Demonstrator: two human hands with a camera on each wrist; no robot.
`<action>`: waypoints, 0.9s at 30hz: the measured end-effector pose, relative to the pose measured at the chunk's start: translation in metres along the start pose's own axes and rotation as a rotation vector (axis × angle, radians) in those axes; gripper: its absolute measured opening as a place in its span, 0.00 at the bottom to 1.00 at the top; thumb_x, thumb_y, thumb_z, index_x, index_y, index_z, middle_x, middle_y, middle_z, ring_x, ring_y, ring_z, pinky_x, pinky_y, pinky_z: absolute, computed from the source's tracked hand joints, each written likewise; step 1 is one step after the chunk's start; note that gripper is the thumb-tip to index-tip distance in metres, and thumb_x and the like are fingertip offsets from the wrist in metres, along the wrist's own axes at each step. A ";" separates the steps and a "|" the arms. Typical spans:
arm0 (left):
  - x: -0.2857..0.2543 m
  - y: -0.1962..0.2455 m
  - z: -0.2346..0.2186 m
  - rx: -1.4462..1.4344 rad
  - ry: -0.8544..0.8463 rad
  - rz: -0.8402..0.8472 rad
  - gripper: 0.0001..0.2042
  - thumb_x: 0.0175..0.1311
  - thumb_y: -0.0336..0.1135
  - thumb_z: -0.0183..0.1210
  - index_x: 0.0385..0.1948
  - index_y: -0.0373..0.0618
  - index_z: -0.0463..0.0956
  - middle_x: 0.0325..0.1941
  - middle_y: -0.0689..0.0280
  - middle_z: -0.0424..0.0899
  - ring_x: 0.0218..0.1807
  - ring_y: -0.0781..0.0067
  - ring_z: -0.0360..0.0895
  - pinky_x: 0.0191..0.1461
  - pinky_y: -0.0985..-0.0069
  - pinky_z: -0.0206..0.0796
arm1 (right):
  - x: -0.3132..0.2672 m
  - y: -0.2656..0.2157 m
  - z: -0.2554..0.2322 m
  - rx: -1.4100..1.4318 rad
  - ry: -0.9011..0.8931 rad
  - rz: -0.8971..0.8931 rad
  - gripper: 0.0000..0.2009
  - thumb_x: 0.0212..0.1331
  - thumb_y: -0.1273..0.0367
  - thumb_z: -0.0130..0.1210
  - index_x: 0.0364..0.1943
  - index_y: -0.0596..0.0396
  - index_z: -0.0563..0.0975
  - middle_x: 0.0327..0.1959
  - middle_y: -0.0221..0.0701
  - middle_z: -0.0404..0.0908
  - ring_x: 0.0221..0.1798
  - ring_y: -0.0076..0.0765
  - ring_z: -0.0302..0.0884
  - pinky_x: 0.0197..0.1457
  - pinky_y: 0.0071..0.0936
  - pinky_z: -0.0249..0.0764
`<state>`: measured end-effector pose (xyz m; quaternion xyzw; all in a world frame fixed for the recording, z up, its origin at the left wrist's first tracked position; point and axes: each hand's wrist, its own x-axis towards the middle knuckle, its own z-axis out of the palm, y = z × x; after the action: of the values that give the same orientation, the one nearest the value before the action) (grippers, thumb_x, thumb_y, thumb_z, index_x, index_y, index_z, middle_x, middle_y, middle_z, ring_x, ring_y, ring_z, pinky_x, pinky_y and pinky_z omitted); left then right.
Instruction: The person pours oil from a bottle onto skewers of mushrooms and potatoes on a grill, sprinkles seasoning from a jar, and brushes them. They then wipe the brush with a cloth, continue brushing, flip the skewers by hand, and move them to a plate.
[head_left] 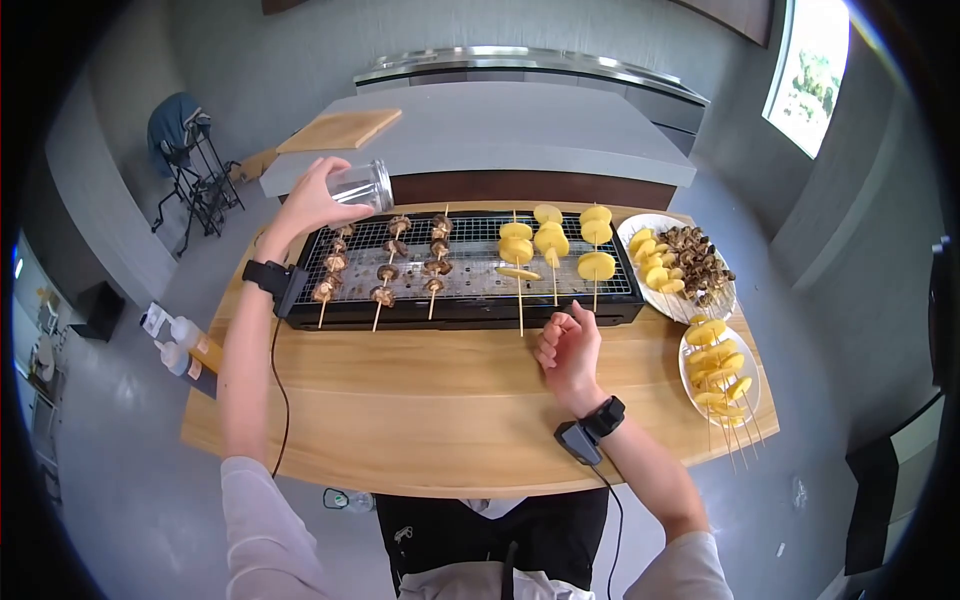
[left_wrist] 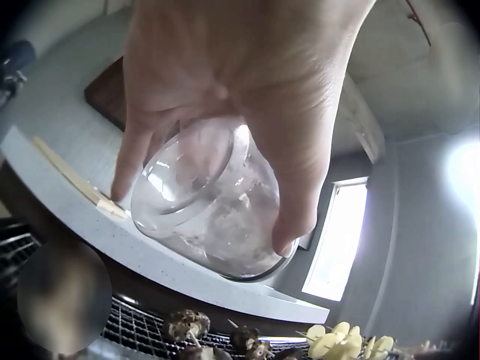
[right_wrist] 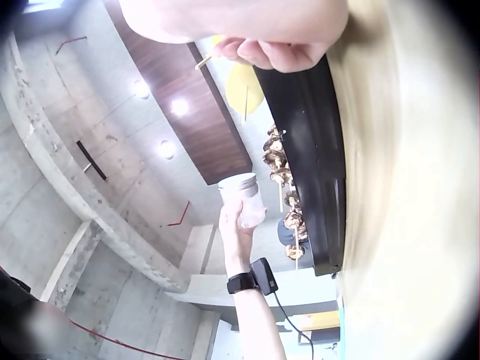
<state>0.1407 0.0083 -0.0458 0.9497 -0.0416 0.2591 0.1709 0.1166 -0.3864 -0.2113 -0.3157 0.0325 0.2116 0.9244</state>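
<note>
My left hand (head_left: 318, 200) grips a clear jar (head_left: 357, 187) from above, tipped on its side with its silver lid to the right. The jar (left_wrist: 214, 202) looks see-through in the left wrist view. Below it, three mushroom skewers (head_left: 388, 271) lie across the left of the black grill (head_left: 450, 316). Three potato-slice skewers (head_left: 516, 249) lie on the grill's right half. My right hand (head_left: 572, 352) is close to the grill's front edge, beside the potato skewers' stick ends. Its fingers (right_wrist: 281, 57) are loosely curled, with nothing seen in them.
A white plate (head_left: 640, 229) with potato slices and mushrooms stands right of the grill. Nearer me, another plate (head_left: 690, 385) bears several potato skewers. Squeeze bottles (head_left: 190, 352) stand at the table's left edge. Behind the wooden table (head_left: 420, 400) is a grey counter (head_left: 500, 130) with a cutting board (head_left: 340, 130).
</note>
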 end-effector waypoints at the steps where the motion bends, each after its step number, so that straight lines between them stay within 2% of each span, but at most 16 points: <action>1: 0.001 0.002 0.002 0.002 0.000 0.001 0.40 0.36 0.54 0.75 0.51 0.39 0.71 0.49 0.58 0.76 0.54 0.56 0.70 0.61 0.64 0.64 | 0.000 0.000 0.001 0.008 -0.010 0.009 0.17 0.64 0.51 0.48 0.21 0.43 0.69 0.14 0.19 0.62 0.15 0.21 0.56 0.16 0.21 0.47; 3: 0.002 0.004 0.006 -0.052 0.011 -0.132 0.43 0.36 0.56 0.75 0.52 0.35 0.67 0.48 0.56 0.76 0.54 0.59 0.72 0.60 0.66 0.64 | -0.001 0.001 0.002 0.019 -0.009 0.017 0.17 0.64 0.51 0.49 0.22 0.43 0.69 0.13 0.18 0.62 0.15 0.21 0.56 0.16 0.21 0.47; 7: 0.007 0.010 0.008 -0.112 -0.063 -0.180 0.45 0.35 0.57 0.76 0.51 0.36 0.64 0.46 0.56 0.75 0.52 0.65 0.73 0.58 0.70 0.65 | -0.003 -0.001 0.005 0.013 -0.025 0.019 0.17 0.64 0.51 0.49 0.22 0.42 0.68 0.13 0.17 0.62 0.14 0.20 0.55 0.17 0.20 0.47; 10: 0.007 0.007 0.010 -0.220 -0.137 -0.233 0.41 0.37 0.57 0.76 0.48 0.38 0.65 0.45 0.57 0.75 0.50 0.68 0.74 0.54 0.72 0.67 | -0.003 -0.001 0.006 0.017 -0.055 0.009 0.17 0.64 0.51 0.48 0.22 0.41 0.68 0.12 0.17 0.62 0.14 0.20 0.54 0.17 0.20 0.47; 12: 0.007 0.013 0.008 -0.304 -0.017 -0.193 0.40 0.39 0.56 0.75 0.49 0.40 0.67 0.45 0.58 0.76 0.48 0.67 0.75 0.50 0.73 0.69 | 0.000 -0.006 0.009 0.024 -0.030 0.009 0.17 0.64 0.51 0.47 0.22 0.42 0.68 0.11 0.18 0.61 0.14 0.20 0.54 0.17 0.21 0.47; 14: 0.008 0.021 0.008 -0.175 0.028 -0.172 0.38 0.41 0.56 0.75 0.50 0.41 0.68 0.47 0.57 0.77 0.49 0.67 0.76 0.47 0.74 0.70 | -0.003 -0.002 0.007 0.004 -0.075 -0.015 0.18 0.65 0.50 0.47 0.22 0.42 0.68 0.11 0.18 0.61 0.13 0.20 0.53 0.17 0.21 0.47; 16: 0.012 0.025 0.007 -0.178 0.001 -0.142 0.39 0.42 0.57 0.74 0.51 0.40 0.69 0.49 0.56 0.77 0.50 0.66 0.76 0.48 0.73 0.71 | -0.001 -0.003 0.009 0.005 -0.075 -0.029 0.18 0.65 0.50 0.47 0.22 0.41 0.68 0.11 0.17 0.60 0.13 0.19 0.52 0.17 0.21 0.47; 19: 0.012 0.015 0.013 -0.159 -0.016 -0.208 0.39 0.42 0.57 0.74 0.52 0.41 0.70 0.49 0.56 0.77 0.51 0.66 0.76 0.51 0.72 0.70 | 0.000 -0.003 0.007 0.011 -0.056 0.000 0.18 0.64 0.50 0.47 0.21 0.42 0.68 0.11 0.18 0.60 0.13 0.19 0.51 0.18 0.20 0.47; 21: 0.018 0.007 0.016 -0.163 0.018 -0.201 0.39 0.42 0.58 0.73 0.53 0.41 0.71 0.50 0.56 0.77 0.53 0.65 0.75 0.56 0.70 0.67 | -0.001 -0.008 0.007 0.005 -0.062 -0.012 0.18 0.64 0.50 0.47 0.21 0.42 0.68 0.10 0.18 0.60 0.13 0.19 0.51 0.18 0.20 0.47; 25: 0.015 0.012 0.017 -0.154 0.027 -0.236 0.39 0.42 0.58 0.73 0.52 0.42 0.72 0.51 0.56 0.76 0.56 0.64 0.73 0.59 0.69 0.64 | -0.002 -0.009 0.007 -0.010 -0.066 -0.015 0.18 0.64 0.50 0.48 0.21 0.42 0.68 0.11 0.17 0.59 0.13 0.19 0.51 0.18 0.20 0.47; 27: 0.009 0.018 0.019 -0.231 -0.130 -0.236 0.39 0.42 0.58 0.73 0.52 0.41 0.72 0.52 0.57 0.76 0.57 0.64 0.73 0.58 0.70 0.64 | -0.001 -0.009 0.009 -0.007 -0.049 -0.003 0.18 0.63 0.50 0.48 0.21 0.42 0.68 0.10 0.17 0.59 0.13 0.19 0.51 0.18 0.20 0.47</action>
<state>0.1549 -0.0151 -0.0508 0.9367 0.0295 0.1688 0.3053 0.1185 -0.3879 -0.1992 -0.3138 0.0088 0.2182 0.9241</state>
